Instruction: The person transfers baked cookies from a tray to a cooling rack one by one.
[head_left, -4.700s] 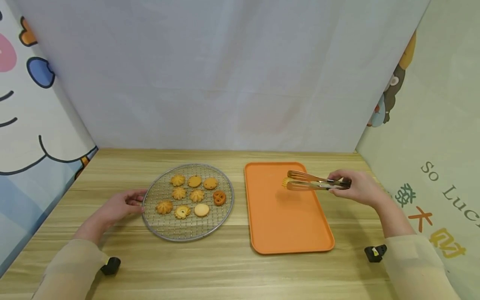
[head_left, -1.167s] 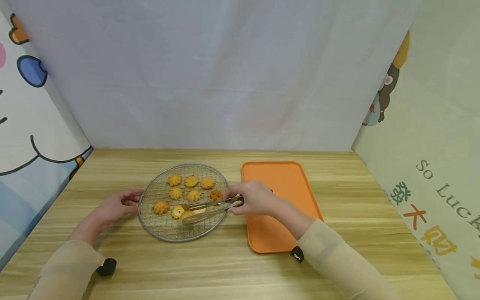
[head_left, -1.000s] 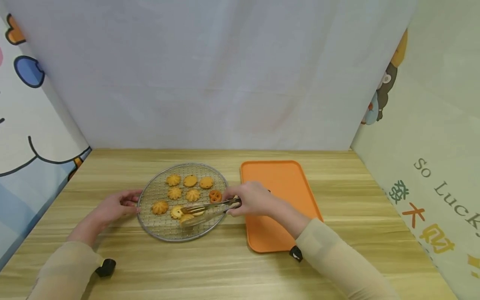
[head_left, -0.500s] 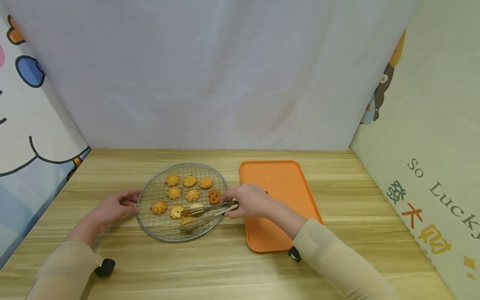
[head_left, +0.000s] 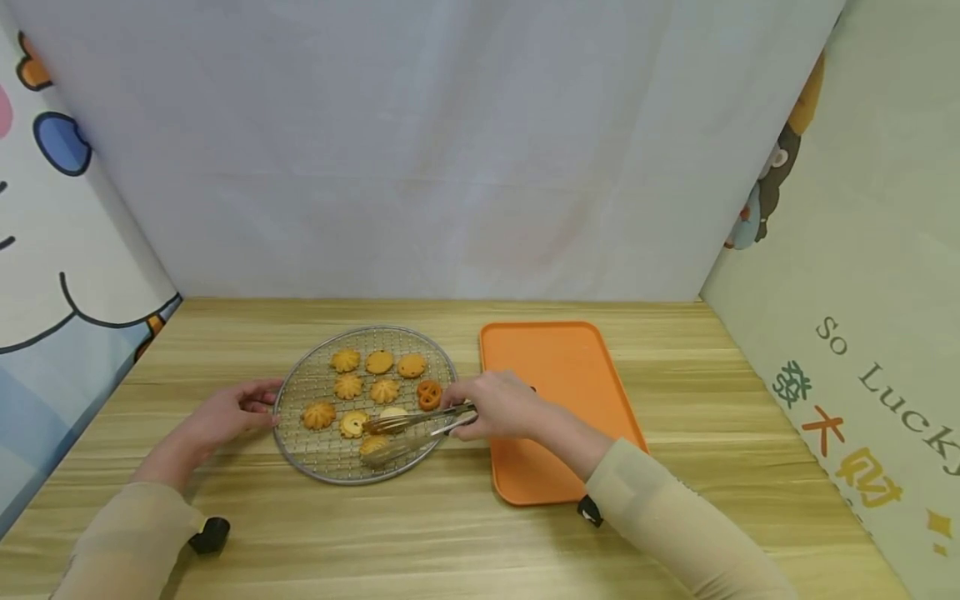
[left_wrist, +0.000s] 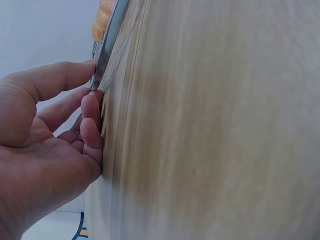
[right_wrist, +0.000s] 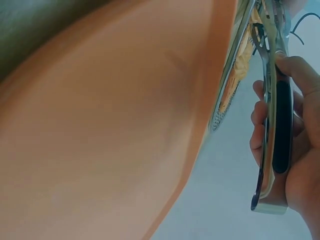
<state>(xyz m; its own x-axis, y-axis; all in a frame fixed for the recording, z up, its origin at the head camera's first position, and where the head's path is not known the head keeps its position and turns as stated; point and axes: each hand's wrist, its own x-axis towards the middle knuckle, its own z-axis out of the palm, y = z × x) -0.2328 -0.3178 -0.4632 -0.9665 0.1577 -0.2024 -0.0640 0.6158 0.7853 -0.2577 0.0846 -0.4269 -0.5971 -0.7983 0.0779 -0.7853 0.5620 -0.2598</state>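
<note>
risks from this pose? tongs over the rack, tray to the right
1. The tongs in the right hand straddle a cookie near the wire rack edge; a hard squeeze could crumble it, a loose one drop it short of the orange tray.
2. The left hand only touches the rack's rim, so a nudge could slide it.

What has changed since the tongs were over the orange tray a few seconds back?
The right hand carried the tongs leftward from above the orange tray to the wire rack; their tips now close around a cookie at the rack's near edge. The cookie they held over the tray is no longer between them. The left hand stays on the rack's rim; rack and tray have not moved.
</note>
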